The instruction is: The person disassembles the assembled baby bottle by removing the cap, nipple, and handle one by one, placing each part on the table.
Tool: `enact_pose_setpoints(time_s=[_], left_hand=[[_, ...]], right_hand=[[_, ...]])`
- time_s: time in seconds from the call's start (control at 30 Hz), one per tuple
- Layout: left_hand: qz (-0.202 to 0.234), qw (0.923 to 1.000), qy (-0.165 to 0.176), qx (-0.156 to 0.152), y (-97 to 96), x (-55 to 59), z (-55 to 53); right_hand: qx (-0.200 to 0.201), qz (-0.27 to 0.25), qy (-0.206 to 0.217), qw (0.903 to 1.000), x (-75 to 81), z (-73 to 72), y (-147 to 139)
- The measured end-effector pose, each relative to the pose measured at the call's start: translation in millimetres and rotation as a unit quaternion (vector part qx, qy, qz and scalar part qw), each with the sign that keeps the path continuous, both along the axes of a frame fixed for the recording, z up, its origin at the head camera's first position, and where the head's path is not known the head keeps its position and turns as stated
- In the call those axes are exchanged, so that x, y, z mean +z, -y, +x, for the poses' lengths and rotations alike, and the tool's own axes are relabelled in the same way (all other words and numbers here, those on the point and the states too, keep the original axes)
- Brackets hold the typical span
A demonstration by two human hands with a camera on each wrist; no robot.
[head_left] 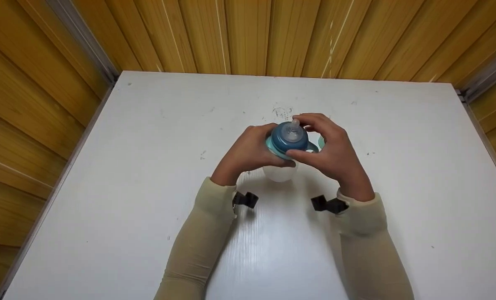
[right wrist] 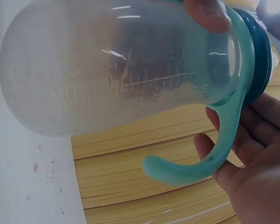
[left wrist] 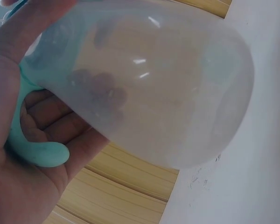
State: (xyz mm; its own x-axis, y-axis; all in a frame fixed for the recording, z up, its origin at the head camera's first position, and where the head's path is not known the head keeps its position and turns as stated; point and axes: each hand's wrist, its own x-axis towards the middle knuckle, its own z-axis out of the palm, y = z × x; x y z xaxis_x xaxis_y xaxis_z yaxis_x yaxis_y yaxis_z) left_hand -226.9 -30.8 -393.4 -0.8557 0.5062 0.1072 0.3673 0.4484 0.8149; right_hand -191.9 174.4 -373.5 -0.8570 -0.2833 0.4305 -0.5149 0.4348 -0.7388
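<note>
A baby bottle (head_left: pixel 281 173) is held up over the table, its nipple (head_left: pixel 292 131) pointing up toward the head camera. Its body (left wrist: pixel 154 84) is see-through with measuring marks. Mint-green curved handles (right wrist: pixel 191 172) branch from the neck below a dark blue screw collar (right wrist: pixel 256 56). My left hand (head_left: pixel 254 146) grips the bottle around its neck, with one handle (left wrist: pixel 42 153) against the palm. My right hand (head_left: pixel 331 146) holds the collar from the other side, thumb on its near edge and fingers at its far edge.
A mint-green piece (head_left: pixel 321 142) shows between the right thumb and fingers, mostly hidden by that hand. The white table (head_left: pixel 148 166) bears small dark scuffs. Wood-look panels (head_left: pixel 248 37) stand behind it and along both sides. Black straps with mounts (head_left: pixel 246 200) sit at both wrists.
</note>
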Motion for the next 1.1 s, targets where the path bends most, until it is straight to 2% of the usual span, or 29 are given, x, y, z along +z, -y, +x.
enact_pose_setpoints(time_s=[0.33,0.53,1.1], left_hand=[[0.008,0.9999,0.005,0.007,1.0,0.6,-0.2],[0.004,1.0,-0.004,0.008,0.9,1.0,0.8],[0.001,0.9999,-0.017,0.0,0.9,0.4,1.6]], right_hand=[[-0.041,-0.02,-0.011,0.9989,-0.8,-0.8,3.7],[-0.035,-0.012,-0.029,0.9989,-2.8,-2.1,5.2],[-0.02,0.003,-0.034,0.9992,-2.1,-2.4,2.1]])
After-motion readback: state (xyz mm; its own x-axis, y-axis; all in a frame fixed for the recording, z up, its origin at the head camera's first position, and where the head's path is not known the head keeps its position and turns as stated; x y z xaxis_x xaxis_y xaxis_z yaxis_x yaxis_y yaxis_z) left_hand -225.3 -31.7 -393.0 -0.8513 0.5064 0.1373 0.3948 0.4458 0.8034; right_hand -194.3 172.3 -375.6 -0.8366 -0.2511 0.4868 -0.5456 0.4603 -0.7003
